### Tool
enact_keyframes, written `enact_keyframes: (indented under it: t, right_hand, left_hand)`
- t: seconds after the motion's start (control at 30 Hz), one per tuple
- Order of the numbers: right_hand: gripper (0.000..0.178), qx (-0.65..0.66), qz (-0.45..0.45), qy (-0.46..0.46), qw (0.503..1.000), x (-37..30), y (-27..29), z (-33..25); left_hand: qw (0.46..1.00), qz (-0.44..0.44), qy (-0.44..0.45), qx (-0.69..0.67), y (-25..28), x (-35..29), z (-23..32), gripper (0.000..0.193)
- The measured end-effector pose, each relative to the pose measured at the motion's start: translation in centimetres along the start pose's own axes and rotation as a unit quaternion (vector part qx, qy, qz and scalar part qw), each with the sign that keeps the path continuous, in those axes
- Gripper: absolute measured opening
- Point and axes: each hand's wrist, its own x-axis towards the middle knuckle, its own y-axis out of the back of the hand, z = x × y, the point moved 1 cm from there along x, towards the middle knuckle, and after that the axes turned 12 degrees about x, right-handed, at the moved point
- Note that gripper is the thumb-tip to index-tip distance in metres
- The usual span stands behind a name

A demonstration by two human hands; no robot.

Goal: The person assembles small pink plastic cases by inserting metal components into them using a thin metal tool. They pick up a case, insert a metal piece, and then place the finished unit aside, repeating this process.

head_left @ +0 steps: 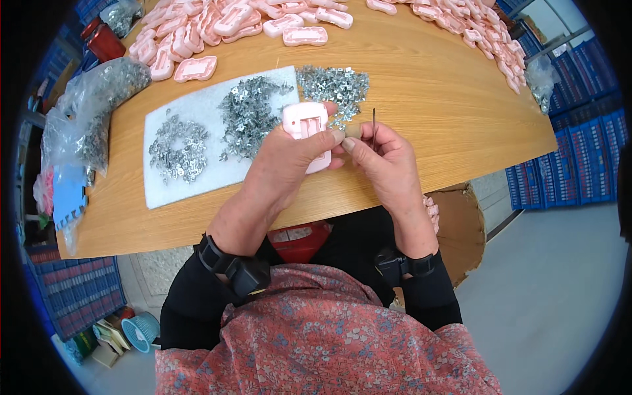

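My left hand (283, 158) is closed around a pale pink plastic shell (307, 120), held up over the table with its hollow side showing. Right beside it, the thumb and forefinger of my right hand (385, 158) pinch together near the shell's edge; anything tiny between those tips is too small to make out. A thin dark metal tool (374, 125) sticks up from the same hand. A tan covering (353, 131) wraps one of its fingertips. Behind the hands lie small silvery metal pieces (334, 87), heaped on the wood.
More metal pieces lie in two heaps on a white foam sheet (217, 178). Pink shells (224, 23) pile up at the back, others (471, 29) at the back right. Clear bags (99, 99) and a blue foam mat (68, 194) line the left edge. A cardboard box (457, 230) stands below.
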Motion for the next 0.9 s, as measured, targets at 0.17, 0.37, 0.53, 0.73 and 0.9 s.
enact_keyframes:
  t: [0.17,0.37,0.53,0.73,0.9]
  right_hand:
    - [0.013,0.058,-0.014,-0.05,0.997,0.1,-0.2,0.2]
    - [0.011,0.071,-0.03,-0.103,0.992,0.1,-0.2,0.2]
    - [0.009,0.086,-0.06,-0.13,0.986,0.2,0.3,0.3]
    - [0.01,0.092,-0.013,-0.119,0.989,-0.1,-1.0,0.4]
    - [0.017,0.087,-0.009,-0.105,0.991,-0.2,0.1,0.2]
  left_hand:
    - [0.999,-0.004,0.036,-0.016,-0.1,-0.7,0.1,0.051]
    - [0.999,-0.019,0.042,-0.024,0.8,-0.8,-0.6,0.054]
    - [0.997,-0.036,0.053,-0.033,1.1,-1.2,-0.5,0.055]
    - [0.995,-0.048,0.078,-0.041,1.0,-1.5,-0.3,0.055]
    - [0.997,-0.005,0.02,-0.071,1.0,-1.4,0.6,0.044]
